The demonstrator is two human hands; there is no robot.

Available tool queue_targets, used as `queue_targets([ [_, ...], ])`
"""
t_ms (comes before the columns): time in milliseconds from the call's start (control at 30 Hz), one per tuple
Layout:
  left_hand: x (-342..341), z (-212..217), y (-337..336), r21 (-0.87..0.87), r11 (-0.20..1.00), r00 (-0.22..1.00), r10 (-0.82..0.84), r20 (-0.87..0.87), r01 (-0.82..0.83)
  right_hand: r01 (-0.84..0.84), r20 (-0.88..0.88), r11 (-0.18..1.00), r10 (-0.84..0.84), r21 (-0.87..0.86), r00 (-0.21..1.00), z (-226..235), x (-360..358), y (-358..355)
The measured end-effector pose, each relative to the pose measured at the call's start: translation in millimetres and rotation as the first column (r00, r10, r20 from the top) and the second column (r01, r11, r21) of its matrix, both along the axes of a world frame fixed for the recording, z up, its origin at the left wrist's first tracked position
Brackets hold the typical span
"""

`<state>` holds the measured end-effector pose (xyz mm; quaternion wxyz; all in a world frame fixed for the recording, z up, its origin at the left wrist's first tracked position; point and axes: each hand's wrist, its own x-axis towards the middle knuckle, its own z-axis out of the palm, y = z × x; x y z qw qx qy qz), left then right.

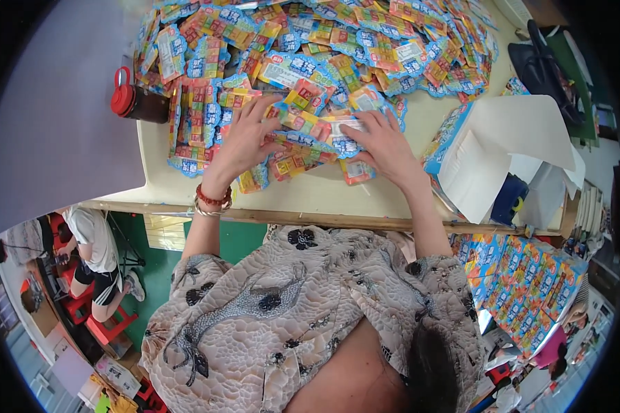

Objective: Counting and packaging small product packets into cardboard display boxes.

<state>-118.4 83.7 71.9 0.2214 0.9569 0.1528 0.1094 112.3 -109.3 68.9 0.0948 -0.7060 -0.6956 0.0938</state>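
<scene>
A heap of small blue-edged, colourful packets [289, 72] covers the far part of the cream table [310, 203]. My left hand [250, 138], with beaded bracelets at its wrist, reaches in from the near side. Its fingers are spread and bent, touching the left ends of loose packets. On the other side of these packets, my right hand [387, 146] rests with its fingers apart, the tips on a blue and white packet [343, 134]. Several packets [300, 155] lie overlapped between my two hands. What is under my fingertips is partly hidden.
A dark bottle with a red lid [122, 101] stands at the left. To the right is an opened carton [475, 155] with white flaps. A printed carton [523, 286] sits below the table's right edge. Another person [103, 255] sits at lower left near red stools.
</scene>
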Motion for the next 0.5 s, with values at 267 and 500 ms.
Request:
queue_targets([
  [267,-7.7,-20.3,-58.9,-0.401,0.913,0.992,-0.033,0.121,0.079,0.481,-0.458,0.851,-0.349,0.212,0.817,6.4,9.3,-30.1],
  [500,-5.1,-42.1,-117.1,-0.387,0.898,0.855,0.362,0.372,-0.212,0.251,-0.652,0.967,-0.214,-0.038,0.727,-22.3,-27.2,-41.8],
])
